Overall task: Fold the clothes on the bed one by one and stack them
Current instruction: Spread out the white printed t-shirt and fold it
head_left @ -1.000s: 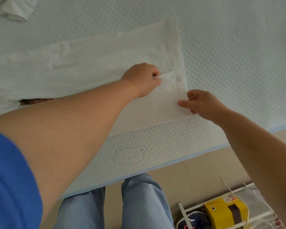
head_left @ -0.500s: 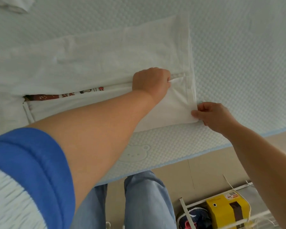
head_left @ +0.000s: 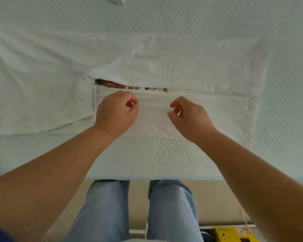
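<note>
Fingers [head_left: 132, 103] of left hand [head_left: 115, 112] and right hand [head_left: 189, 117] loosely curled above white T-shirt [head_left: 182, 67], gripping nothing. Spread flat on quilted bed [head_left: 217, 16], near edge folded over. Red-printed strip [head_left: 129, 86] peeking out, lettering unreadable. Embossed bear outline [head_left: 175, 160] on mattress.

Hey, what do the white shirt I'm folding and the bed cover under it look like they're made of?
White T-shirt: looks like soft, matte cotton knit, judging by its limp drape and fine creases; the exact fibre can't be told.
Pale bed cover: seems a quilted textile or foam-backed pad, with a regular raised dimple pattern, an embossed bear outline and light blue edge binding. It has a slight sheen, possibly synthetic.
</note>
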### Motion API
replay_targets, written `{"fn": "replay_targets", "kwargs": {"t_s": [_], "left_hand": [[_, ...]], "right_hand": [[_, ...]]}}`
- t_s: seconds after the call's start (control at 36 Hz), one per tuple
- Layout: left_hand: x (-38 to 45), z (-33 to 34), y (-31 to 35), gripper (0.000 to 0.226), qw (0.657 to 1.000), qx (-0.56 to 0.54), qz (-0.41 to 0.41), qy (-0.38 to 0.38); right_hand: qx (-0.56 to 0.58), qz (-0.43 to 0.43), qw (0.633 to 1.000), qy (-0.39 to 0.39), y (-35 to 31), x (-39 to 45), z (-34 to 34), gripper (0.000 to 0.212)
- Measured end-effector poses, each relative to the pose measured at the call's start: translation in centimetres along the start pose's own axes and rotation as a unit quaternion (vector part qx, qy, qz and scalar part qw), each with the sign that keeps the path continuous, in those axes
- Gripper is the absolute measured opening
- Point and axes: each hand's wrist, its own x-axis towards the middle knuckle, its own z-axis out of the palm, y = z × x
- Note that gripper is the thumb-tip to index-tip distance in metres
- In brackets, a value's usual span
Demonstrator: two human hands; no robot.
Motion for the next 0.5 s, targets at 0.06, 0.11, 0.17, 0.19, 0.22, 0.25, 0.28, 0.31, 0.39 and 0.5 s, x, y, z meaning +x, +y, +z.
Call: {"fn": "replay_targets", "kwargs": {"t_s": [0.06, 0.11, 0.17, 0.19, 0.22, 0.25, 0.28, 0.31, 0.39, 0.5], "left_hand": [[-0.4, -2.2, -3.1, 0.009, 0.998, 0.02, -0.042, 0.031], [-0.6, -4.1, -6.0, 0.011, 0.995, 0.033, -0.08, 0.054], [-0.7, -5.7, -8.4, 0.012, 0.991, 0.034, -0.107, 0.076], [-0.8, -6.4, -9.5, 0.013, 0.989, 0.032, -0.115, 0.092], [-0.8, -7.1, -10.5, 0.014, 0.986, 0.03, -0.122, 0.108], [-0.7, -7.6, -11.4, 0.015, 0.984, 0.026, -0.129, 0.123], [-0.8, -8.1, -12.4, 0.016, 0.981, 0.021, -0.141, 0.134], [-0.8, -8.5, -13.3, 0.017, 0.977, 0.016, -0.158, 0.141], [-1.1, -9.2, -16.2, 0.032, 0.957, 0.008, -0.249, 0.151], [-2.0, -9.4, -19.0, 0.057, 0.916, -0.058, -0.376, 0.129]], "right_hand": [[-0.008, -0.026, 0.999, -0.025, -2.6, 1.3, 1.9, 0.023], [-0.016, -0.05, 0.998, -0.033, -4.9, 2.5, 3.7, 0.025], [-0.019, -0.06, 0.997, -0.038, -7.1, 3.7, 5.4, 0.026], [-0.018, -0.056, 0.997, -0.04, -8.0, 4.2, 6.1, 0.028], [-0.019, -0.046, 0.998, -0.043, -8.8, 4.7, 6.7, 0.029], [-0.025, -0.03, 0.998, -0.045, -9.4, 5.1, 7.3, 0.03], [-0.033, -0.011, 0.998, -0.044, -9.9, 5.6, 7.7, 0.03], [-0.041, 0.007, 0.998, -0.039, -10.3, 6.0, 8.0, 0.029], [-0.06, 0.045, 0.997, -0.018, -11.2, 6.8, 8.4, 0.02], [-0.001, 0.069, 0.996, -0.053, -13.4, 6.8, 9.3, 0.014]]}}
